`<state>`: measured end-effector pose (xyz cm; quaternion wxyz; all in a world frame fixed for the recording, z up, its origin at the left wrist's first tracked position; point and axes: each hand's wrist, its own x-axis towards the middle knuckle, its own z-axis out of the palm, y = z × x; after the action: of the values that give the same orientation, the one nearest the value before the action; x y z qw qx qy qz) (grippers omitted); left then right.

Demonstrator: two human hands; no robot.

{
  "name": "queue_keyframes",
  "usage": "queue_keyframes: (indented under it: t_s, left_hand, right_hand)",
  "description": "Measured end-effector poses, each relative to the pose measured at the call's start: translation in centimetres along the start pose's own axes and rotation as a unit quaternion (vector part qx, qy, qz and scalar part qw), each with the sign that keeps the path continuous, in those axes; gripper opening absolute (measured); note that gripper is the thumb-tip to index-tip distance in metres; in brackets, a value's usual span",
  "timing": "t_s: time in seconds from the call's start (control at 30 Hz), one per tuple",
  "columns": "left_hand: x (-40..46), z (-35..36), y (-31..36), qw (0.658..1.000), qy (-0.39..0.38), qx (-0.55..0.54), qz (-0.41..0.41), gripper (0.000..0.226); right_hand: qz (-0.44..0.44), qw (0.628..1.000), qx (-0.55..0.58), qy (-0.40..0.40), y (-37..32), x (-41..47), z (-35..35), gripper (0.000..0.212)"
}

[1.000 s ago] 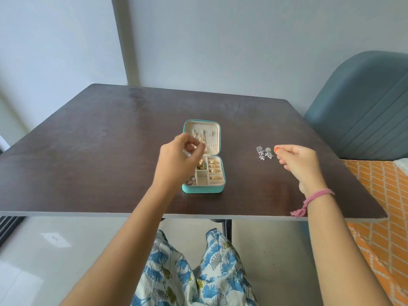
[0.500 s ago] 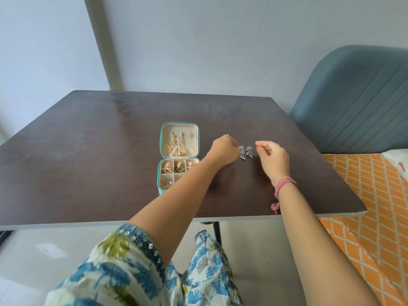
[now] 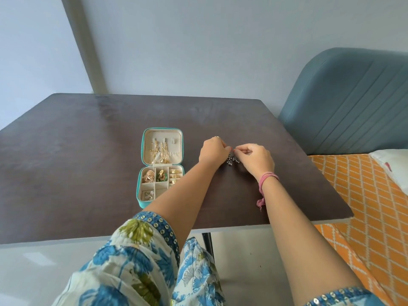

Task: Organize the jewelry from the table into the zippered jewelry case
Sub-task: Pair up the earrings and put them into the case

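Note:
A teal zippered jewelry case (image 3: 142, 186) lies open on the dark table (image 3: 77, 151). Gold earrings hang in its lid, and gold and green pieces fill several tray compartments. To the right of the case lie silver beaded earrings (image 3: 231, 160). My left hand (image 3: 213, 150) and my right hand (image 3: 256, 159) meet over these earrings, fingertips curled down and pinching them from both sides. Most of the earrings are hidden under my fingers. A pink band sits on my right wrist.
A blue-grey padded chair (image 3: 353, 102) stands beyond the table's right edge. An orange patterned bedcover (image 3: 364, 206) lies at the right, with a white pillow corner at the frame's edge. The table's front edge runs just below my forearms.
My left hand left the case and crossed right to the silver earrings. My right hand closed in on them from the right. The view shifted right, so the case sits further left.

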<state>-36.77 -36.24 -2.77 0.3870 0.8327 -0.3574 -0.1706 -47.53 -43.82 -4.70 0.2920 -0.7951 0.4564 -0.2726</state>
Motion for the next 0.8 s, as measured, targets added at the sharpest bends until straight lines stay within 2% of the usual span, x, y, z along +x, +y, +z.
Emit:
queue_keyframes:
  t_s: [0.2, 0.37, 0.47, 0.6, 0.7, 0.8]
  left_hand:
    - [0.2, 0.1, 0.1, 1.0, -0.006, 0.006, -0.016, 0.013]
    - [0.1, -0.6, 0.6, 0.988, -0.023, -0.144, -0.056, 0.015]
    - [-0.4, -1.1, 0.8, 0.974, -0.036, -0.216, -0.059, 0.008]
    - [-1.3, -1.8, 1.1, 0.973, -0.024, -0.228, 0.007, 0.008]
    - [-2.4, -2.7, 1.6, 0.966, -0.033, -0.251, 0.048, 0.008]
    - [-3.4, -3.7, 2.0, 0.954, -0.043, -0.289, 0.071, 0.009]
  right_hand:
    - [-0.008, 1.0, -0.002, -0.007, 0.1, 0.0, -0.1, 0.011]
    - [-0.004, 1.0, 0.004, -0.002, 0.2, -0.2, -0.1, 0.011]
    - [-0.009, 0.996, 0.092, 0.004, 0.6, -0.1, -0.2, 0.012]
    - [-0.008, 0.977, 0.212, 0.019, 0.2, -0.7, -0.8, 0.006]
    - [0.027, 0.95, 0.309, 0.031, -0.4, -1.2, -1.5, 0.017]
    - [0.068, 0.931, 0.357, 0.024, -1.2, -1.8, -2.2, 0.018]
